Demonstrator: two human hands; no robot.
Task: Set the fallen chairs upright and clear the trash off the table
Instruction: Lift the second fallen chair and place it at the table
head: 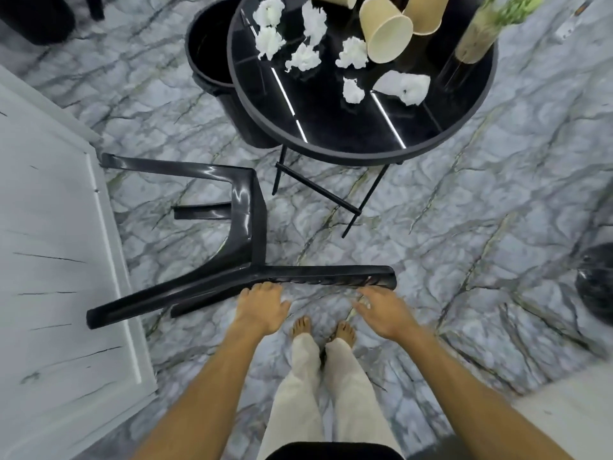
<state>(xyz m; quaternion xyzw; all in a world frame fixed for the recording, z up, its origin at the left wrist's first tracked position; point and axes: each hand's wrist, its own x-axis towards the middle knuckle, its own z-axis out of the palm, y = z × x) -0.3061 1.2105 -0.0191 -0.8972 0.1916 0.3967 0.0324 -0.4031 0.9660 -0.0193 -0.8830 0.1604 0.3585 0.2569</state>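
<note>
A black plastic chair (pixel 245 227) lies on its side on the marble floor, legs pointing left, its backrest (pixel 331 275) stretched to the right in front of me. My left hand (pixel 262 308) is at the near edge of the backrest, fingers spread. My right hand (pixel 384 310) hovers open by the backrest's top end, slightly blurred. The round black table (pixel 365 151) beyond holds several crumpled white tissues (pixel 303 58) and tipped tan paper cups (pixel 386 29).
A black bin (pixel 212 61) stands at the table's left, partly under its rim. A vase with green stems (pixel 477 31) stands on the table at the right. A white door (pixel 56 260) is at the left, and a dark object (pixel 597 287) at the right edge.
</note>
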